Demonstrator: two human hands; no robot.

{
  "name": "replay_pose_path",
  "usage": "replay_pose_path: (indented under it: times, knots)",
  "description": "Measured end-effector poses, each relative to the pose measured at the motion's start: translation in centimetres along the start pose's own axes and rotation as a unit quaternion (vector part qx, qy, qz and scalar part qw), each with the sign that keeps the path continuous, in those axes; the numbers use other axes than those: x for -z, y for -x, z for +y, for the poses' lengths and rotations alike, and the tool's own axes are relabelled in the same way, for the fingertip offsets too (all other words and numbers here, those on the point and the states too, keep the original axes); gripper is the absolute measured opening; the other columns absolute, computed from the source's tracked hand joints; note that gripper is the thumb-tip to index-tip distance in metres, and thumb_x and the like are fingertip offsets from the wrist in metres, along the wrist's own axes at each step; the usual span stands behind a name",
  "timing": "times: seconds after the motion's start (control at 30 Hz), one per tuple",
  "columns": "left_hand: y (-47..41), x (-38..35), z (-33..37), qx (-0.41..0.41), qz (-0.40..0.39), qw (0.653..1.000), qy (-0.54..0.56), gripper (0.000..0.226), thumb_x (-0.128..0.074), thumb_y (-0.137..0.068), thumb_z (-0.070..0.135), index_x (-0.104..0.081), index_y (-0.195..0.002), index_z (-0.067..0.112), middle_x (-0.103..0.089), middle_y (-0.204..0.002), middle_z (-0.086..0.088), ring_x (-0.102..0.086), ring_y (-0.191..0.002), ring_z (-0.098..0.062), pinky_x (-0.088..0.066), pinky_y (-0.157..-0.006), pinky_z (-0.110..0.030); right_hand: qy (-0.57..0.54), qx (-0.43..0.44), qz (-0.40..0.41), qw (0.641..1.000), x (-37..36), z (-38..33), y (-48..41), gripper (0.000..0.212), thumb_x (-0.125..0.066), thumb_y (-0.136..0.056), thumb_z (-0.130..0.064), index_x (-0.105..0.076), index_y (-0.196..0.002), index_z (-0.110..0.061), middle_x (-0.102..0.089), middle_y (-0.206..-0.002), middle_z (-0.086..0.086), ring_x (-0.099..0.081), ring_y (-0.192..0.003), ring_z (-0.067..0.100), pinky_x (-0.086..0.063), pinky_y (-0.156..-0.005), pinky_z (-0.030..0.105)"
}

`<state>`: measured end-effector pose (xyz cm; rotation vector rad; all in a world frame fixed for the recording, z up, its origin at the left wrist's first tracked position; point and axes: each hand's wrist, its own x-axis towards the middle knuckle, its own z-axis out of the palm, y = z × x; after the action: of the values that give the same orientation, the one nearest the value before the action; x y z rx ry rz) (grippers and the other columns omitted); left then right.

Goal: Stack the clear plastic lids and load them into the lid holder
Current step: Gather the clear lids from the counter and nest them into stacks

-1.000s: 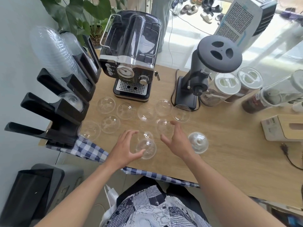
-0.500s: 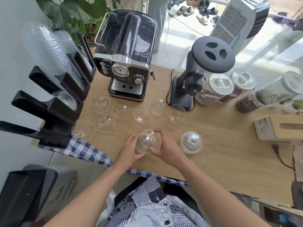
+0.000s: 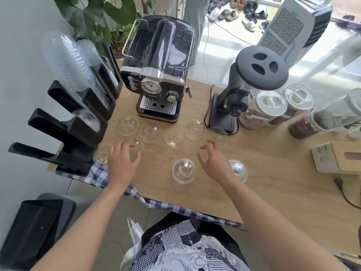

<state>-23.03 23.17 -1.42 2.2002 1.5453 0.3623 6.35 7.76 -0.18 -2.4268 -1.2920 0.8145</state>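
Several clear dome lids lie scattered on the wooden counter [image 3: 273,184]. A small stack of lids [image 3: 183,171] rests between my hands, touched by neither. My left hand [image 3: 123,161] hovers, fingers spread, over a lid [image 3: 136,143] at the left. My right hand [image 3: 214,163] is open and stretched toward a lid [image 3: 216,135] by the grinder. Another lid [image 3: 239,171] sits just right of my right wrist. The black lid holder [image 3: 78,122] stands at the counter's left edge with tall stacks of lids [image 3: 68,63] in its far slots.
An espresso machine [image 3: 158,75] and a black coffee grinder [image 3: 250,83] stand behind the lids. Jars [image 3: 271,106] and a tissue box [image 3: 338,157] sit to the right. A checked cloth [image 3: 97,177] hangs over the near edge. A black bin [image 3: 29,231] stands on the floor, left.
Both hands have let go of the stacked lids, which now rest on the counter. The left hand moved left over another lid; the right hand moved forward and right.
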Motion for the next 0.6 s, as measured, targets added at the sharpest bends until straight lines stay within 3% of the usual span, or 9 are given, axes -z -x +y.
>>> replay_pose_path:
  times: [0.1,0.2,0.3,0.4,0.5,0.6]
  knots:
    - [-0.5,1.2,-1.9,0.077,0.033,0.993,-0.079,0.045,-0.083,-0.096,0.038,-0.064,-0.125,0.009,-0.06,-0.128,-0.015,-0.05,-0.125,-0.037,-0.048,-0.103,-0.056,0.059,-0.034,-0.057,0.996,1.4,1.2,-1.8,0.049,-0.059,-0.113,-0.036,-0.057,-0.156,-0.013,-0.026,-0.179,0.008,-0.065,-0.137,0.034,-0.051,-0.116,0.05]
    - [0.6,1.1,-3.0,0.121,-0.009,0.984,-0.133,0.056,-0.087,-0.092,0.039,-0.061,-0.129,0.006,-0.059,-0.133,-0.021,-0.05,-0.13,-0.042,-0.047,-0.102,-0.063,0.102,-0.036,-0.106,0.989,1.8,1.6,-2.3,0.05,-0.053,-0.115,-0.028,-0.055,-0.161,-0.009,-0.032,-0.178,0.012,-0.051,-0.153,0.034,-0.041,-0.123,0.045]
    - [2.0,0.3,-4.1,0.114,-0.039,0.978,-0.172,0.053,-0.087,-0.093,0.028,-0.063,-0.133,0.002,-0.066,-0.133,-0.022,-0.054,-0.132,-0.044,-0.047,-0.107,-0.066,0.132,-0.027,-0.115,0.984,1.3,1.7,-2.3,0.046,-0.052,-0.114,-0.021,-0.059,-0.154,-0.002,-0.048,-0.167,0.018,-0.05,-0.152,0.035,-0.04,-0.121,0.04]
    - [2.5,-0.2,-5.3,0.11,-0.031,0.978,-0.176,0.042,-0.081,-0.098,0.019,-0.068,-0.135,0.005,-0.073,-0.133,-0.018,-0.059,-0.134,-0.043,-0.042,-0.115,-0.068,0.116,-0.033,-0.088,0.989,0.8,1.5,-2.3,0.047,-0.056,-0.111,-0.022,-0.059,-0.151,0.001,-0.047,-0.166,0.021,-0.058,-0.144,0.038,-0.044,-0.117,0.04]
    - [2.6,-0.2,-6.3,0.093,-0.01,0.982,-0.165,0.022,-0.071,-0.105,0.017,-0.076,-0.127,0.012,-0.078,-0.126,-0.011,-0.065,-0.128,-0.039,-0.039,-0.121,-0.067,0.067,-0.026,-0.049,0.996,0.7,0.8,-2.0,0.052,-0.06,-0.111,-0.023,-0.054,-0.158,0.0,-0.045,-0.168,0.015,-0.062,-0.139,0.038,-0.047,-0.117,0.043]
    - [2.7,0.7,-6.4,0.065,0.026,0.989,-0.131,0.015,-0.065,-0.111,0.02,-0.078,-0.117,0.017,-0.08,-0.114,-0.005,-0.069,-0.115,-0.036,-0.044,-0.116,-0.065,-0.015,-0.023,0.023,0.999,0.6,0.5,-1.4,0.04,-0.062,-0.11,-0.023,-0.064,-0.146,-0.007,-0.056,-0.151,0.009,-0.069,-0.122,0.031,-0.054,-0.112,0.047]
